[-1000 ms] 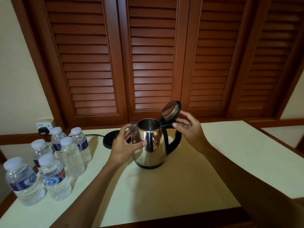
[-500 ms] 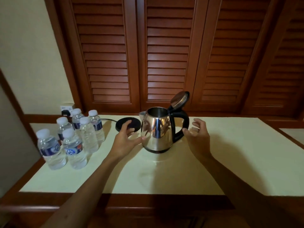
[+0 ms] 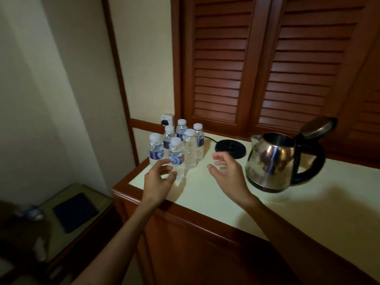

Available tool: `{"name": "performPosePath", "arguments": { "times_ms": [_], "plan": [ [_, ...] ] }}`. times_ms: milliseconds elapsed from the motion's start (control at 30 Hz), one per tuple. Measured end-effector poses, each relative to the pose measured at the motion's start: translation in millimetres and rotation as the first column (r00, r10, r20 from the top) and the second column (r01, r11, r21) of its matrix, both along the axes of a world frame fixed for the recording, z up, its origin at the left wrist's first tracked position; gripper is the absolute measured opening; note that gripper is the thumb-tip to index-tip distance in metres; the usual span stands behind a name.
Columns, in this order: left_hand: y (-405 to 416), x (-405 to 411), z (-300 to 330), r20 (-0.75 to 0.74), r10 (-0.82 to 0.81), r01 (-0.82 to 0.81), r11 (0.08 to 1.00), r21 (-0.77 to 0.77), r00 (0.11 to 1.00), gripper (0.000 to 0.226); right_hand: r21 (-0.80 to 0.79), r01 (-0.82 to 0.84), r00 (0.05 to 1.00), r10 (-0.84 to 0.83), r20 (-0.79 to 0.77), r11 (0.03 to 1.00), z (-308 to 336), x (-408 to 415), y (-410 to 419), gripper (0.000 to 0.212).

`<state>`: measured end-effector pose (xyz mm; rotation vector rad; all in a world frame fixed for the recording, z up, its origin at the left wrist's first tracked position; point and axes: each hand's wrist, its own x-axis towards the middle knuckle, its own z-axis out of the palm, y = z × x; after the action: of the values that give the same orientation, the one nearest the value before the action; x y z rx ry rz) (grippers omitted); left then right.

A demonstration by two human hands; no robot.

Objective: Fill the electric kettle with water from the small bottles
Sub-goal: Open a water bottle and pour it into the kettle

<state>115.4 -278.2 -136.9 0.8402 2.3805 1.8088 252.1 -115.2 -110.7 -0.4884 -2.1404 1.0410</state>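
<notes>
Both your hands have left the kettle [image 3: 275,161], which stands lid-up on the tabletop [image 3: 226,192] to your right. Your left hand [image 3: 158,179], fingers loosely spread and empty, nearly touches the closest upright bottle [image 3: 176,156]; your right hand [image 3: 226,171] hovers open, farther away.

Single head-worn view, tilted down and left.
It looked close over the counter [image 3: 205,194] corner, edges somewhat blurred.
</notes>
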Motion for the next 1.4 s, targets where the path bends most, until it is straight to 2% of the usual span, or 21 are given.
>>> {"name": "performPosePath", "arguments": {
  "times_ms": [67, 167, 300, 400, 500, 700, 800, 1000, 1167, 1267, 1400],
  "plan": [
    [-7, -12, 0, -0.017, 0.025, -0.025, 1.0, -0.014, 1.0, 0.037, 0.054, -0.066, 0.998, 0.066, 0.005, 0.996, 12, -29, -9, 0.029],
    [-5, -23, -4, -0.017, -0.025, 0.023, 0.996, -0.087, 1.0, 0.045, 0.207, -0.143, 0.989, 0.131, 0.068, 0.968, 31, -68, -18, 0.034],
    [5, -31, -12, -0.002, -0.098, 0.097, 0.988, -0.12, 0.995, 0.057, 0.331, -0.21, 0.954, 0.118, 0.276, 0.92, 48, -102, -24, 0.038],
    [10, -37, -17, 0.037, -0.163, 0.165, 0.982, -0.09, 0.986, 0.064, 0.423, -0.158, 0.947, 0.016, 0.32, 0.892, 59, -104, -23, 0.029],
    [20, -37, -17, 0.068, -0.275, 0.281, 0.956, -0.087, 0.959, 0.07, 0.511, -0.13, 0.927, -0.079, 0.367, 0.849, 70, -95, -22, 0.033],
    [56, -30, -21, 0.075, -0.407, 0.408, 0.913, 0.009, 0.91, 0.049, 0.667, -0.152, 0.832, -0.271, 0.485, 0.729, 86, -78, -11, 0.047],
    [69, -33, -21, 0.07, -0.523, 0.523, 0.852, 0.014, 0.85, 0.043, 0.649, -0.237, 0.787, -0.249, 0.565, 0.723, 87, -67, 2, 0.044],
    [83, -43, -21, 0.11, -0.685, 0.688, 0.726, 0.016, 0.72, 0.043, 0.53, -0.414, 0.737, -0.069, 0.672, 0.74, 93, -50, 24, 0.012],
    [87, -44, -24, 0.157, -0.699, 0.7, 0.712, 0.064, 0.697, 0.042, 0.494, -0.407, 0.746, -0.032, 0.665, 0.768, 97, -46, 25, 0.032],
    [88, -45, -27, 0.167, -0.706, 0.705, 0.705, 0.077, 0.688, 0.048, 0.478, -0.337, 0.735, -0.09, 0.672, 0.811, 102, -47, 22, 0.039],
    [88, -42, -31, 0.182, -0.705, 0.701, 0.707, 0.096, 0.686, 0.05, 0.53, -0.289, 0.764, -0.142, 0.63, 0.797, 96, -47, 21, 0.025]
  ]
}}
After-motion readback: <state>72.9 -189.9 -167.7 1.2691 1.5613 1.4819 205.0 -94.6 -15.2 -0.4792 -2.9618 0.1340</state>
